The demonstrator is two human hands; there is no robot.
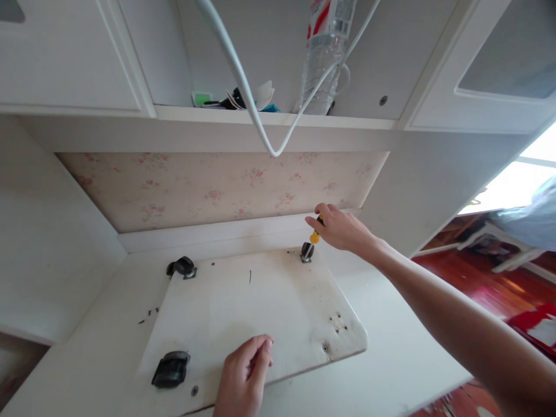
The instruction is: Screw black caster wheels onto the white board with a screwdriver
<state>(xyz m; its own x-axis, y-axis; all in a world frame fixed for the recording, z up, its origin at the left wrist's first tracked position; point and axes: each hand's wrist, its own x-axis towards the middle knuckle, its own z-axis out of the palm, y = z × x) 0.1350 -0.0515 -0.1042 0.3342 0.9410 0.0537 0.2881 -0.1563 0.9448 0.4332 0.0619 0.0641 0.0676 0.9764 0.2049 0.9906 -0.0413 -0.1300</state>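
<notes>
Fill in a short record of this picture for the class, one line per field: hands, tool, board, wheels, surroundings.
Right hand: holds the screwdriver
Left hand: fingers curled, by the board's near edge; whether it holds anything is unclear
Tool: yellow-and-black screwdriver, pointing down at the far right wheel
Board: white, lying on a white desk; small holes at its near right corner
Wheels: three, black; also a far left wheel and near left wheel
Surroundings: shelf above, with a clear bottle; white cable hanging in front

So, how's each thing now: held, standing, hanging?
Left hand: curled; inside hidden
Right hand: gripping screwdriver
Screwdriver: tip by back-right wheel
Board: flat, front-right corner wheelless
Other two wheels: at the board's left corners
Bottle: standing on shelf
Cord: hanging, bent
</notes>
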